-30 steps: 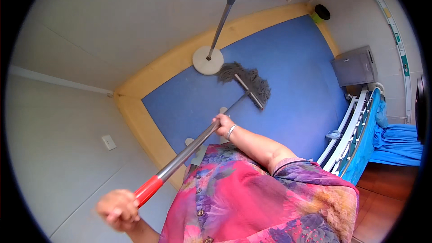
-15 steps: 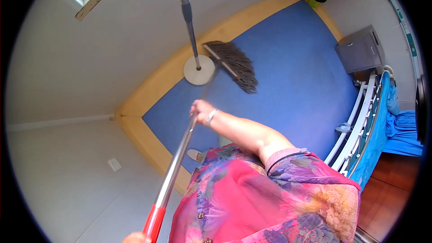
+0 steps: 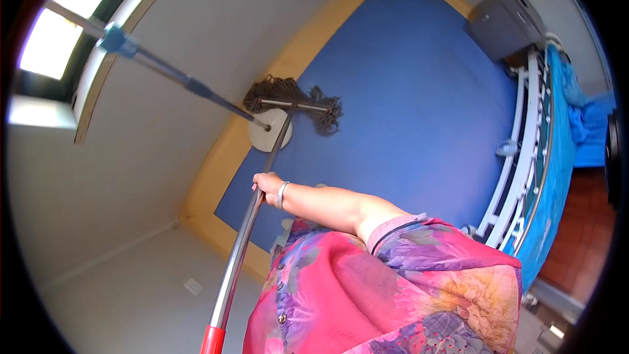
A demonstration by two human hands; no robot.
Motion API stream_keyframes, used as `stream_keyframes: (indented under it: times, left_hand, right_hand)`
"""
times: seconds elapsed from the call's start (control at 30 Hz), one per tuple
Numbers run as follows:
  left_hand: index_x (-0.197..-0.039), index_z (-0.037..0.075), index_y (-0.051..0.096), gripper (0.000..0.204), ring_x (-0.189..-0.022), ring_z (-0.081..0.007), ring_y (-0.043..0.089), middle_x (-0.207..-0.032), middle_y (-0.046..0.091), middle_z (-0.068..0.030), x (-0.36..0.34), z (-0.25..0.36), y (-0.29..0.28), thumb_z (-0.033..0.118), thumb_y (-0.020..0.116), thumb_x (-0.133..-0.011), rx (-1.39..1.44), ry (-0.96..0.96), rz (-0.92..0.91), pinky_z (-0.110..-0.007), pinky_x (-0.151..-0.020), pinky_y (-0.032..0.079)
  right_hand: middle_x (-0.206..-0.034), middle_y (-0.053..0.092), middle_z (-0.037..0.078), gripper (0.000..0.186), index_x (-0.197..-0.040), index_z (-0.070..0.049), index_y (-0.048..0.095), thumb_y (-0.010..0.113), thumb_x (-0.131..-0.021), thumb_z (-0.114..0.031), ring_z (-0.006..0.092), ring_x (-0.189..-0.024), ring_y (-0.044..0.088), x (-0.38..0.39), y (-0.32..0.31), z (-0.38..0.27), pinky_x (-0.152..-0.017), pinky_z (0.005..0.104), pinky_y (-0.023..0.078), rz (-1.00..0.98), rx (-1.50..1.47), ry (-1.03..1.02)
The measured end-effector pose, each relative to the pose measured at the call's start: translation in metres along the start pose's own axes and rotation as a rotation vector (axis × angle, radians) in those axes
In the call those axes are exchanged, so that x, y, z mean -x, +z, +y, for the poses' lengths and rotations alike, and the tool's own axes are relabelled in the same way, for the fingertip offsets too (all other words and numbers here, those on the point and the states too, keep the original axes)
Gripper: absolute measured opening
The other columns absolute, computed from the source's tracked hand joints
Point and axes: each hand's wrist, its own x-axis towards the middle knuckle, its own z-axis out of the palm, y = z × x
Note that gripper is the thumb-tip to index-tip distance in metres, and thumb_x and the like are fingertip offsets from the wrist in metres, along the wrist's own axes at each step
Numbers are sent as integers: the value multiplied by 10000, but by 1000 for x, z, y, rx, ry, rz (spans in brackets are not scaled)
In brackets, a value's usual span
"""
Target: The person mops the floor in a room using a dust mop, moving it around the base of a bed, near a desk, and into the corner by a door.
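Observation:
My right hand (image 3: 265, 187), with a metal bangle at the wrist, is wrapped round the steel mop pole (image 3: 238, 249), which has a red grip (image 3: 212, 342) at the lower edge. My left hand is out of view. The grey string mop head (image 3: 313, 115) lies on the blue floor (image 3: 393, 105) by the yellow border, against the round white base (image 3: 261, 136) of a standing pole (image 3: 167, 67), which rises past the window and has a teal clamp on it.
A bright window (image 3: 52, 39) is at upper left. On the right stand a grey cabinet (image 3: 504, 19), a white-railed bed (image 3: 531, 164) with blue covers and brown wooden boards (image 3: 583, 236). A wall socket (image 3: 193, 286) is low on the left wall.
The mop head has shifted left beside the stand's base and turned. My left hand has dropped out of view. The view has shifted, bringing more of the window in.

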Motion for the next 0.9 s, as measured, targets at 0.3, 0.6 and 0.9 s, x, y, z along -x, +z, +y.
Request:
stream_keyframes:
  times: [0.3,0.6,0.9]
  left_hand:
    - [-688,58,388,134,-319,-85,327,-359,307,25,-114,-119,9,141,347,-785,411,-392,-363,-247,-496,345]
    - [-684,-2,464,151,-295,-100,373,-344,339,8,-131,-222,158,-32,316,-682,525,-642,-1050,-253,-491,390]
    - [-709,-15,495,98,-389,-69,417,-464,456,-28,-121,-245,243,79,468,-717,649,-824,-1465,-194,-425,349]
  right_hand:
    - [-547,440,60,70,-621,-51,431,447,-664,-104,181,-486,439,-33,-100,-43,-405,361,394,121,-484,-140]
    - [-716,423,75,148,-836,-66,360,411,-739,-164,172,-561,455,-13,-239,-27,-491,324,435,585,-1001,-206]
    - [-662,409,76,78,-773,-63,351,339,-724,-123,147,-515,430,-20,-262,49,-410,263,394,627,-1348,-57]
